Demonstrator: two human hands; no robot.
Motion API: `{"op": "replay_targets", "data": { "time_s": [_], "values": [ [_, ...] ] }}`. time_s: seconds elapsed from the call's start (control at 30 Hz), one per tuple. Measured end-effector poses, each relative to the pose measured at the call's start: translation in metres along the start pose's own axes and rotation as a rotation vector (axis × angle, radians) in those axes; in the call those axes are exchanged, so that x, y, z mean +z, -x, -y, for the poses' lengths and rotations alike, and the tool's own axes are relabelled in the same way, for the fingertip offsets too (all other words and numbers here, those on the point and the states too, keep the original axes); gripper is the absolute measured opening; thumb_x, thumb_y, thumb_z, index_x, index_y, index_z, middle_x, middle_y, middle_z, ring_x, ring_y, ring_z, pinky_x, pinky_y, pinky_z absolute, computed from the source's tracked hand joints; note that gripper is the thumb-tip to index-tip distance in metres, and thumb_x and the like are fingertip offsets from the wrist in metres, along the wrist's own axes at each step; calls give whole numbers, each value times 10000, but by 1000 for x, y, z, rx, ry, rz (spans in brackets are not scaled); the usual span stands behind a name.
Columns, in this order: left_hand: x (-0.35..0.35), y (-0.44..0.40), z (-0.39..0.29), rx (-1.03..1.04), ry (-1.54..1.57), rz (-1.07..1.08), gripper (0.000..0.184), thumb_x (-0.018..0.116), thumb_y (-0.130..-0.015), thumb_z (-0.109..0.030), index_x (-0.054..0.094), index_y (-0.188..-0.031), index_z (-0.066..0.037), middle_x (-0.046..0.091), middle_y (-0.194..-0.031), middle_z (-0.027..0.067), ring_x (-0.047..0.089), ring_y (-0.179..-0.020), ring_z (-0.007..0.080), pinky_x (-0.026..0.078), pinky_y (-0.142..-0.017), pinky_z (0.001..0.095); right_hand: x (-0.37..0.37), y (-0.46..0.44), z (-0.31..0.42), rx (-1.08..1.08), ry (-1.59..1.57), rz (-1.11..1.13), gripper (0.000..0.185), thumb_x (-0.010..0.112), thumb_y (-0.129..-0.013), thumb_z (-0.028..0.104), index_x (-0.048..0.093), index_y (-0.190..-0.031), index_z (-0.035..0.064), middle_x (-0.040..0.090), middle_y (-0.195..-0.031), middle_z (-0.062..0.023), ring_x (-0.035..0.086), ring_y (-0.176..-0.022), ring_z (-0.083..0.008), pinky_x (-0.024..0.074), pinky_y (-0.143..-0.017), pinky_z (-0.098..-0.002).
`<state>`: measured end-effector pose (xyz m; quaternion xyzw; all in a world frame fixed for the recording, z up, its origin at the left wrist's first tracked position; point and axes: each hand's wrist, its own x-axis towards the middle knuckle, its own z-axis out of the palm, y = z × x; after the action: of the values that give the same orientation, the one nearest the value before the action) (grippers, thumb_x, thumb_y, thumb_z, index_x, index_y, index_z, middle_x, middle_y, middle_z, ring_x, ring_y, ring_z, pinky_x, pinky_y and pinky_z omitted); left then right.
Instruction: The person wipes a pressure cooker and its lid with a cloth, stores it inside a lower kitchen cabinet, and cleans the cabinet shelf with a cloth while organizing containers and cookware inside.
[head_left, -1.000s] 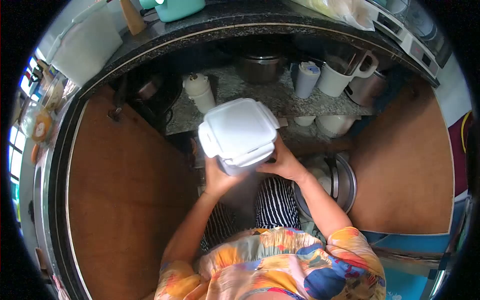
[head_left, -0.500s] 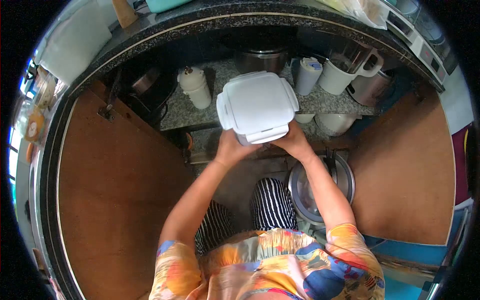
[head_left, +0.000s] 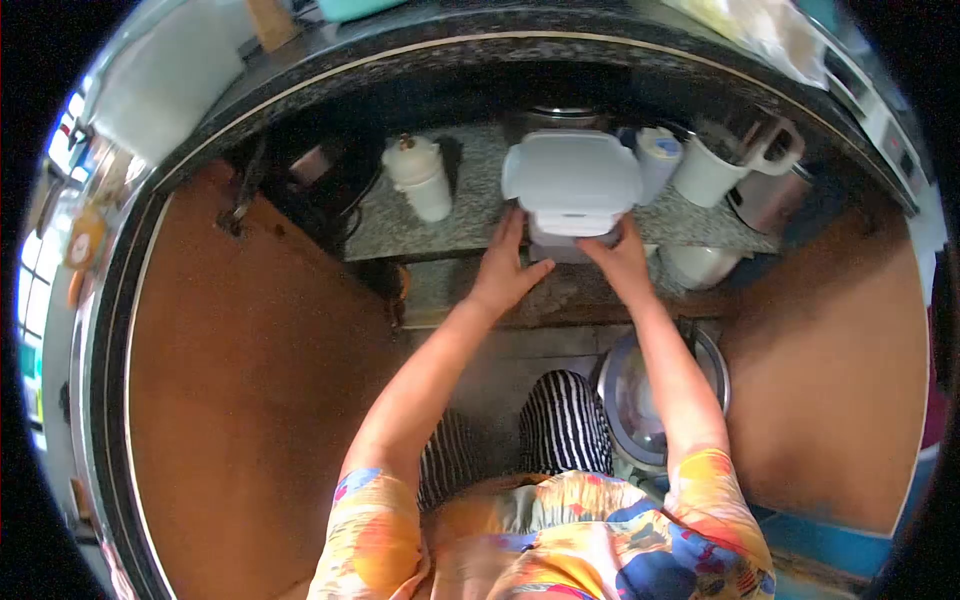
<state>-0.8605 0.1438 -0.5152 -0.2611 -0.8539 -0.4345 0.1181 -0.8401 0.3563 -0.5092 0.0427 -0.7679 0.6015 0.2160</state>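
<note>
A lidded food container [head_left: 572,172] with a white clip-on lid and see-through body is at the front of the granite shelf in the cupboard. My left hand [head_left: 508,268] is at its left front corner, fingers along the side and thumb by the front wall. At the right front corner, my right hand [head_left: 622,262] grips it, thumb across the front. Whether its base rests on the shelf is hidden. Just right of it stands a pale tumbler with a blue-marked lid [head_left: 657,165]. A cream bottle [head_left: 420,180] stands farther left.
Granite shelf [head_left: 470,215] holds a white jug [head_left: 708,170] and a steel pot [head_left: 560,115] behind the container. A white bowl [head_left: 695,265] sits lower right. A glass lid [head_left: 635,390] is by my right knee. Open brown doors [head_left: 250,400] flank me; the counter edge [head_left: 400,65] overhangs.
The container has moved away from me and to the right, in over the shelf. Both hands moved with it, and the left hand's fingers now show along its side. The view has shifted slightly.
</note>
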Motion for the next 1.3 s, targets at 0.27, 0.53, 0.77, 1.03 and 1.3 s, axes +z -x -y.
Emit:
{"op": "replay_targets", "data": {
  "time_s": [0.27,0.53,0.77,1.03,1.3],
  "values": [
    [-57,38,96,-226,-449,-60,552,695,-771,-147,505,-1282,-61,401,-1411,200,412,-1270,387,377,-1031,430,3,-12,5,-95,129,-31,673,770,-750,195,439,-1303,0,570,-1195,-130,522,-1123,-223,389,-963,-328],
    [-86,11,116,-656,-1069,303,800,637,-858,-393,247,-1460,-39,261,-1499,204,200,-1406,350,222,-1093,566,6,-16,5,-1,153,-42,646,743,-776,180,433,-1312,-4,562,-1213,-133,511,-1131,-212,381,-972,-322],
    [-101,-10,126,-549,-1049,666,294,552,-882,-238,669,-1112,-95,670,-1106,127,615,-1079,309,283,-1043,574,6,-18,-3,14,150,-20,627,728,-790,174,433,-1314,-2,566,-1205,-131,520,-1113,-211,391,-964,-323],
    [-93,-17,135,-467,-1113,601,222,526,-873,-161,718,-980,-138,701,-1030,61,657,-996,255,389,-927,601,5,-23,-3,71,289,-37,870,786,-710,332,353,-1378,-20,467,-1353,-203,431,-1265,-300,331,-1056,-382],
    [-84,-28,137,-513,-1164,625,255,503,-895,-165,703,-1051,-136,670,-1133,69,626,-1071,274,423,-902,552,2,-33,-8,-10,133,46,870,803,-697,311,355,-1371,-9,485,-1332,-190,451,-1248,-293,355,-1041,-372]
  ]
}}
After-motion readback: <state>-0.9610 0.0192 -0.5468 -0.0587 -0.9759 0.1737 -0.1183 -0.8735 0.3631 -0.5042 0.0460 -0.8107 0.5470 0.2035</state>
